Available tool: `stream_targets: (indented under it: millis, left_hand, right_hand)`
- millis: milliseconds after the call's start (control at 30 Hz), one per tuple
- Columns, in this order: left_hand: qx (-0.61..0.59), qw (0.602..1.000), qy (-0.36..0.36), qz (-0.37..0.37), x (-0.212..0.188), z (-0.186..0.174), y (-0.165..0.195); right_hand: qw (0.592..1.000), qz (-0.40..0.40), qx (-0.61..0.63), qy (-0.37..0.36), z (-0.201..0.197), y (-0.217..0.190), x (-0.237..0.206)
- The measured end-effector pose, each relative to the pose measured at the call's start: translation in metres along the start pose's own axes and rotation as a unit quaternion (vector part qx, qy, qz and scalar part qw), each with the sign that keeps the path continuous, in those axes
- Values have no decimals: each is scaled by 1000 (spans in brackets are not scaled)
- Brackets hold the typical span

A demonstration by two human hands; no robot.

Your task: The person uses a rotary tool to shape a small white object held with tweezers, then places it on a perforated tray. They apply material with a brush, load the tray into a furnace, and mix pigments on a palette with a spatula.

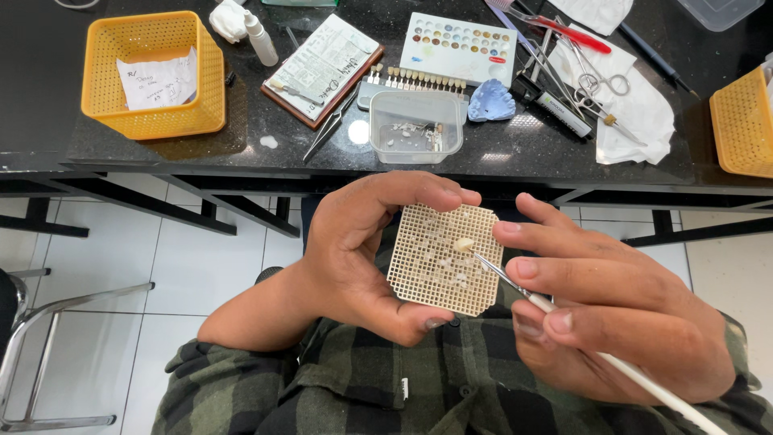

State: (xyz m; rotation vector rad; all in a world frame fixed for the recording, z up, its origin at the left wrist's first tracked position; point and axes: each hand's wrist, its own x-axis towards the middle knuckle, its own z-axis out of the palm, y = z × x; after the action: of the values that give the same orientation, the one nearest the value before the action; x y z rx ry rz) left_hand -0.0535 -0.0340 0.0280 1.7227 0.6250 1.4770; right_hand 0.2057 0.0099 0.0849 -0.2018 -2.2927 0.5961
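My left hand (pixel 362 250) grips a beige honeycomb tray (pixel 439 262), thumb under its lower edge and fingers curled over its top. A small cream tooth piece (pixel 464 243) sits on the tray among pale specks. My right hand (pixel 612 310) holds a thin white-handled brush (pixel 564 316) like a pen. Its fine tip touches the tooth piece from the right. Both hands hover over my lap, below the black counter's edge (pixel 241 161).
On the counter stand a yellow basket (pixel 205 80) with a paper slip, a second yellow basket (pixel 737 129) at right, a clear tub (pixel 416 127), a tooth shade guide (pixel 411 79), a colour palette (pixel 459 40), a blue dental cast (pixel 491 102), tweezers (pixel 326 129), and scissors on tissue (pixel 600 80). A metal chair frame (pixel 32 322) is at left.
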Motion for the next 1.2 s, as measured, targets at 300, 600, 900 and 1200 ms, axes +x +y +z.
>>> stream_targets:
  millis: [300, 600, 900, 1200]
  left_hand:
    - [-11, 1000, 2, -4, -3, 0, -3]
    - [-18, 1000, -5, 3, -3, 0, -6]
    - [-11, 1000, 0, 5, 0, 2, -4]
    - [-37, 999, 17, 3, -3, 4, -15]
  right_hand:
    - [1000, -3, 3, -1, 1, 4, -4]
    - [1000, -12, 4, -2, 0, 6, -5]
    - [1000, -12, -2, 0, -1, 4, -2]
    - [991, -31, 10, 133, -11, 20, -11]
